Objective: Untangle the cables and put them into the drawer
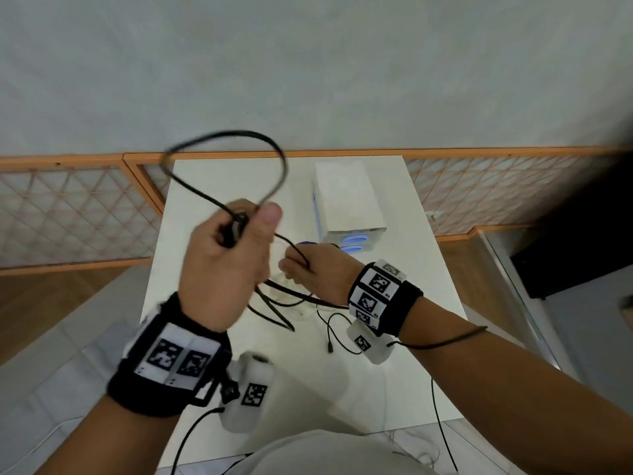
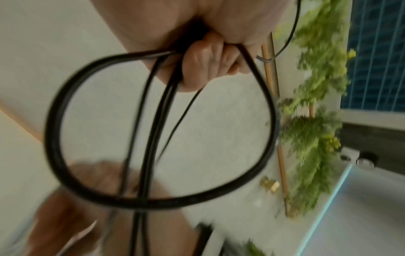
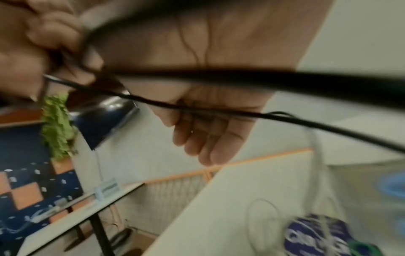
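My left hand (image 1: 239, 231) is raised over the white table (image 1: 394, 371) and grips a thick black cable (image 1: 282, 162), which arches into a loop above the fist. In the left wrist view the curled fingers (image 2: 203, 65) clamp that loop (image 2: 52, 124) together with thinner black strands. Lower and to the right, my right hand (image 1: 298, 265) pinches a thin black cable (image 1: 301, 257) running from the left fist. More black strands (image 1: 274, 310) hang to the table. The white drawer unit (image 1: 346, 200) with blue handles stands behind the hands. The right wrist view is blurred, showing fingers (image 3: 43, 43) on the thin cable (image 3: 219, 110).
A loose black cable end with a plug (image 1: 330, 347) lies on the table near my right wrist. A pale cable (image 3: 317, 155) and a purple object (image 3: 317, 233) lie beside the drawer unit. An orange-framed lattice panel (image 1: 68, 214) runs behind the table.
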A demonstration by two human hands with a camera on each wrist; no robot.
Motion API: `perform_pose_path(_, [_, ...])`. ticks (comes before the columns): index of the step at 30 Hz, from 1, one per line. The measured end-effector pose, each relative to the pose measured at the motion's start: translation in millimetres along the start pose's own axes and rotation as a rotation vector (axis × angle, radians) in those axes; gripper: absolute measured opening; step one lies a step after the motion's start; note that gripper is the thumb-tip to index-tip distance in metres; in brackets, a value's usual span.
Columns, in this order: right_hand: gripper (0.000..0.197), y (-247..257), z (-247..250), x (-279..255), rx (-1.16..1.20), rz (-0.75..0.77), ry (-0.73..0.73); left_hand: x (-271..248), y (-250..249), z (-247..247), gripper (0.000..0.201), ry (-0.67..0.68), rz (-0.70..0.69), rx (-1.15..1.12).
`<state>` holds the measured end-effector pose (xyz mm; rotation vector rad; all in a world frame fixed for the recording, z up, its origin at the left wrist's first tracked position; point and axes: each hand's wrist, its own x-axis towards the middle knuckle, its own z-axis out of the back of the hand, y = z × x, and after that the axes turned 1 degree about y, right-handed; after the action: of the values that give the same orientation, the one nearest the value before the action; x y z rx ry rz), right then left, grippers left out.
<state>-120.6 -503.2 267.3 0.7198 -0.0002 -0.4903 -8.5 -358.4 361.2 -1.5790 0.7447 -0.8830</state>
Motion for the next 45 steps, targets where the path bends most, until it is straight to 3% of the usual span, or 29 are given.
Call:
perform_pose_path(3, [0.033,-39.3,-3.4,-2.2,-0.014,-0.058,0.027,10.7,-21.3,17.8,0.045,-0.043,-0.050,-0.159])
perform_pose_path(5, [0.033,-71.5,-9.1,-5.3,0.026,-0.253,0.077,17.6,-35.3,35.8,0.049,-0.070,-0.069,-0.235])
perform_pose_path(8, [0.032,-122.4,-18.0,-23.9,0.065,-0.519,0.121,31.1,-51.5,67.7,0.064,-0.041,0.083,-0.271])
perform_pose_path(11, [0.042,-142.7,-18.0,-38.0,0.117,-0.628,0.100,30.4,-53.5,69.6,0.054,-0.091,0.041,-0.262])
perform_pose_path(14, [0.041,-116.5,-1.5,-33.0,0.190,-0.577,0.056,21.9,-37.6,52.4,0.044,-0.130,0.030,-0.232])
perform_pose_path(17, [0.040,-72.5,34.3,-22.6,0.164,-0.408,-0.021,20.3,-16.5,43.1,0.032,-0.158,0.066,-0.226])
perform_pose_path(21, [0.030,-7.8,80.9,-24.1,0.197,-0.259,-0.135,21.4,-0.8,37.2,0.035,-0.122,0.145,-0.208])
perform_pose_path(23, [0.033,18.4,97.9,-27.8,0.065,-0.180,-0.128,21.9,2.6,35.7,0.040,-0.103,0.157,-0.166])
perform_pose_path(27, [0.027,51.6,126.4,-34.5,-0.045,0.075,-0.410,21.3,9.0,33.8,0.042,-0.118,0.169,-0.088])
perform_pose_path(28, [0.024,54.7,128.6,-34.0,-0.088,0.122,-0.376,20.4,10.7,32.7,0.039,-0.113,0.175,-0.073])
perform_pose_path(32, [0.029,53.7,115.3,-28.9,-0.329,0.077,0.071,17.2,15.5,23.8,0.023,-0.055,0.179,0.022])
perform_pose_path(36, [0.031,60.7,105.5,-24.6,-0.355,0.115,0.126,12.1,18.2,10.8,0.023,-0.033,0.175,0.068])
perform_pose_path(41, [0.034,56.9,77.6,-23.3,-0.322,0.149,0.244,11.1,16.0,0.3,0.029,-0.082,0.313,-0.267])
perform_pose_path(45, [0.033,16.8,42.9,-15.9,-0.134,0.104,0.163,10.8,-4.2,0.4,0.018,-0.039,0.238,-0.256])
